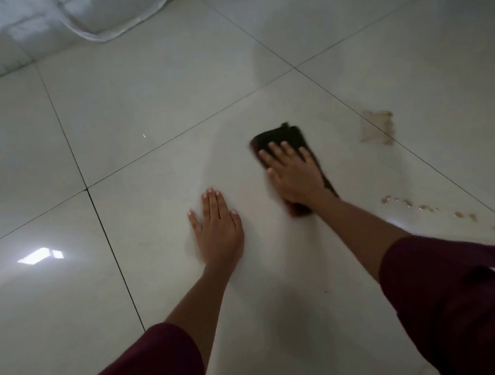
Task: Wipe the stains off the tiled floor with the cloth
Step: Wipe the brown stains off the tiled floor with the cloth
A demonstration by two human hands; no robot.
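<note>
1. Cloth (284,138) is lying flat on the tiled floor (147,106) in the head view, dark and folded long, and you are pressing it down with your right hand (293,175). The fingers are spread and nearly straight over its top, so the palm is bearing on it and no finger is curling round it.
2. Your left hand (218,230) is resting flat on the bare tile just beside the cloth, fingers straight and together, holding nothing. It appears to be bracing your weight.
3. You are working mid-wipe, by my reading: the cloth's edges are blurring, which suggests a stroke in progress. The tile around your hands is showing no obvious marks.
4. You are leaving stains to the right. A brownish square stain (378,127) is sitting near the cloth's far right, across a grout line. A trail of small tan droplets (411,203) is running along the tile to the right of your forearm, towards your dark red sleeve (453,304).
5. Your next move is calling for a sweep rightward onto the square stain, with firm flat pressure, then a pass back along the droplets.
6. You are also seeing a white cover (105,18) lying at the top left, well apart from the work.
</note>
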